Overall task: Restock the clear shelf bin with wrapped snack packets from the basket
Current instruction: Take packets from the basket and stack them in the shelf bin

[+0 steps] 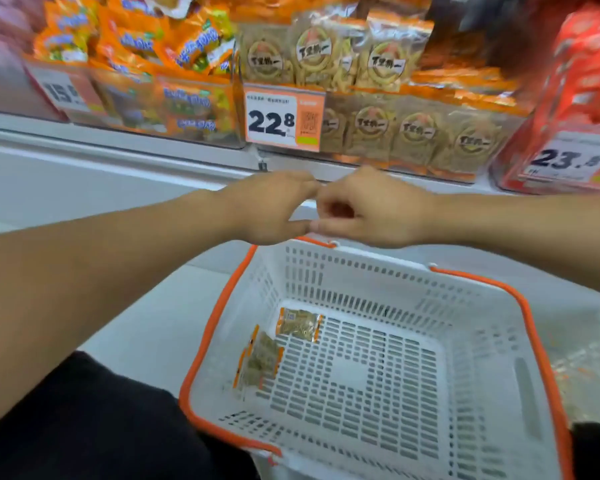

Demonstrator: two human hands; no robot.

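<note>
Fingertips of left hand (274,209) and right hand (368,209) together over basket (482,341), grasp indiscernible.

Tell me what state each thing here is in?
Basket: nearly empty, a few packets left.
Packets: lying flat at the basket's left.
Bin: well stocked.
Left hand: holds nothing visible.
Right hand: fingers curled, nothing visible held.

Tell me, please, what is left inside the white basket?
The basket holds wrapped snack packets near its left wall: one flat packet and a small overlapping pile below it. How many the pile holds cannot be told.
</note>
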